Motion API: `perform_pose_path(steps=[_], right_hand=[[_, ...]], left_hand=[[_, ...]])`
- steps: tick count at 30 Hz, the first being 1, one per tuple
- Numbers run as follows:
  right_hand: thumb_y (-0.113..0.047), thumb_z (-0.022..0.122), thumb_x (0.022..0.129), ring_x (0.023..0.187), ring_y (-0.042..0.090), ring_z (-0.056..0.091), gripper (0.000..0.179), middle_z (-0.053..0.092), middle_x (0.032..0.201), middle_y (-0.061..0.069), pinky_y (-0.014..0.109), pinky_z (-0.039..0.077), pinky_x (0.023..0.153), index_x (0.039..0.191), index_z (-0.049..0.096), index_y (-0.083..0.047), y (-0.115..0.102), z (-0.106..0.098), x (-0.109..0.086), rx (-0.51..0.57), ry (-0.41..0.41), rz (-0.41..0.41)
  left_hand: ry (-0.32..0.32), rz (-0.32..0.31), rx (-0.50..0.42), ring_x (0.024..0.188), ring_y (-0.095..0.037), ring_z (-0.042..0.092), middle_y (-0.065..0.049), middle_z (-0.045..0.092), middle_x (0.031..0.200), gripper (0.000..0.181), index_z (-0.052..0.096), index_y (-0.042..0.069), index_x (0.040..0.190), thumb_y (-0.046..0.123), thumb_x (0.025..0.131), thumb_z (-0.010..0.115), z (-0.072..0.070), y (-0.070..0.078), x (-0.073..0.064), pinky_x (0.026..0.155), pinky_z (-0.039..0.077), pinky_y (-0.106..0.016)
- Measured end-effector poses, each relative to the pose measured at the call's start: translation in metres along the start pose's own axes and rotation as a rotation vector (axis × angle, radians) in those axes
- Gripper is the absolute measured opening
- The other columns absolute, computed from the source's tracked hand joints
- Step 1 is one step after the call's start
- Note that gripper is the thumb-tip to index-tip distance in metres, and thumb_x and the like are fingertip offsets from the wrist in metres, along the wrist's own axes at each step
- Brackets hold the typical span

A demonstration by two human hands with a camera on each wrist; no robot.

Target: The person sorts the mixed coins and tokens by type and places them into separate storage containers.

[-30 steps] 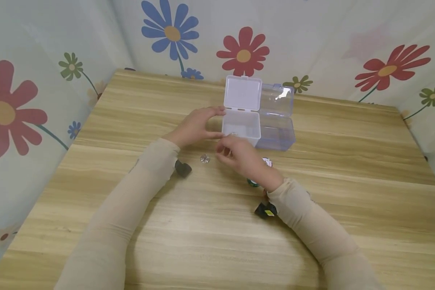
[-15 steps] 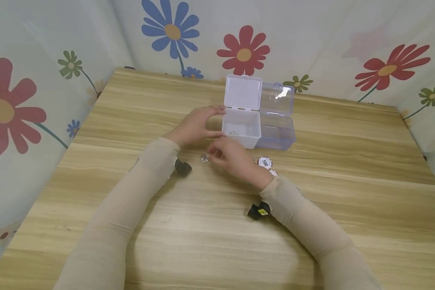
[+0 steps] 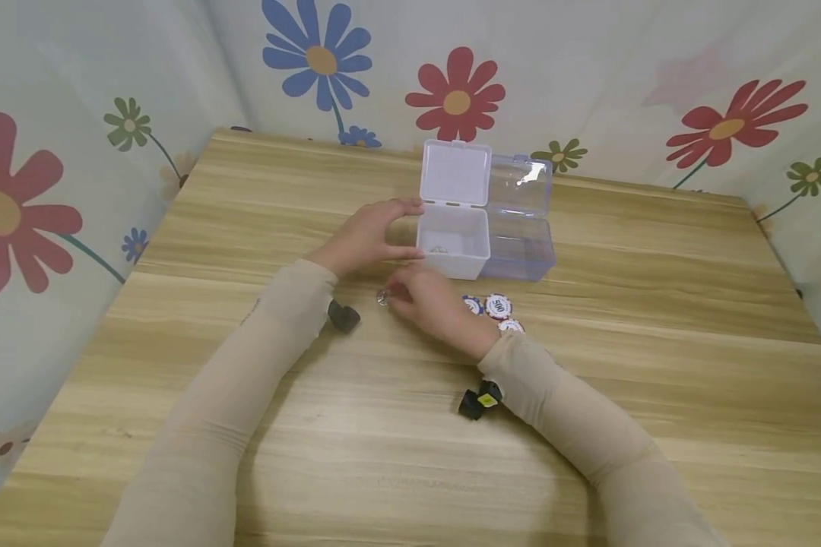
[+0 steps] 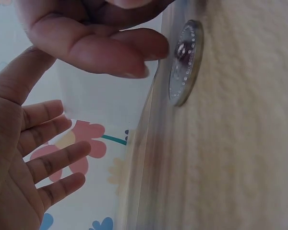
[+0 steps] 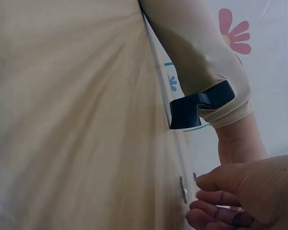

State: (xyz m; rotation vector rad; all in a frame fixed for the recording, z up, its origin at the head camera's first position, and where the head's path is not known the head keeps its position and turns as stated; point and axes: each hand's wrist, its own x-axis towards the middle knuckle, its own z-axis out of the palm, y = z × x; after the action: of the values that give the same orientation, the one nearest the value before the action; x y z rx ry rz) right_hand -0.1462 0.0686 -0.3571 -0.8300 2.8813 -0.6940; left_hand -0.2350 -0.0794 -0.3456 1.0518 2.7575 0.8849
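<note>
My left hand point(image 3: 364, 241) stays at the left side of an opened white plastic box point(image 3: 460, 267), its thumb and forefinger reaching to the box's edge. Inside the box lies a small clear piece point(image 3: 439, 249). My right hand point(image 3: 434, 305) is low over the table in front of the box. At its fingertips a clear round disc point(image 3: 382, 298) lies on the wood. The left wrist view shows this disc point(image 4: 186, 62) with a dotted rim, right beside the right hand's fingers point(image 4: 105, 50). Thumb and fingers are spread near the disc point(image 5: 183, 189) in the right wrist view.
A clear bluish box point(image 3: 520, 254) with its lid raised stands against the white box's right side. Poker chips lie right of my right hand: a blue-edged one point(image 3: 473, 305), one marked 500 point(image 3: 498, 306) and a red-edged one point(image 3: 511, 326). A flowered curtain point(image 3: 588, 61) hangs behind.
My right hand has moved left and slightly down from the white box's front to the clear disc, uncovering the poker chips and the clear piece in the box. The left hand stays put.
</note>
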Motion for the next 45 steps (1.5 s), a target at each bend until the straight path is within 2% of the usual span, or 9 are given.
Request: perform_pose_path(steps=[12, 26, 45], right_hand=[[-0.025, 0.066, 0.09, 0.101, 0.024, 0.065, 0.023, 0.071, 0.105, 0.006, 0.035, 0.051, 0.094, 0.105, 0.068, -0.007, -0.001, 0.008, 0.005, -0.044, 0.0, 0.049], [-0.023, 0.062, 0.092, 0.106, 0.027, 0.063, 0.025, 0.066, 0.111, 0.01, 0.037, 0.049, 0.098, 0.108, 0.066, -0.004, -0.002, 0.01, 0.007, -0.09, -0.031, 0.062], [-0.025, 0.063, 0.092, 0.106, 0.028, 0.062, 0.03, 0.066, 0.11, 0.012, 0.037, 0.05, 0.095, 0.11, 0.061, -0.001, -0.004, 0.008, 0.01, -0.12, -0.088, 0.095]], left_hand=[[-0.025, -0.046, 0.001, 0.144, -0.022, 0.034, -0.003, 0.04, 0.153, 0.073, 0.045, 0.012, 0.142, 0.04, 0.082, 0.075, 0.0, 0.001, 0.0, 0.12, 0.026, -0.04], [-0.031, -0.045, 0.008, 0.144, -0.022, 0.034, -0.003, 0.04, 0.153, 0.072, 0.045, 0.011, 0.142, 0.039, 0.082, 0.074, 0.001, 0.0, 0.002, 0.12, 0.026, -0.04], [-0.013, -0.024, -0.018, 0.143, -0.022, 0.035, -0.003, 0.041, 0.152, 0.073, 0.046, 0.01, 0.142, 0.04, 0.082, 0.075, 0.002, -0.002, 0.001, 0.12, 0.026, -0.039]])
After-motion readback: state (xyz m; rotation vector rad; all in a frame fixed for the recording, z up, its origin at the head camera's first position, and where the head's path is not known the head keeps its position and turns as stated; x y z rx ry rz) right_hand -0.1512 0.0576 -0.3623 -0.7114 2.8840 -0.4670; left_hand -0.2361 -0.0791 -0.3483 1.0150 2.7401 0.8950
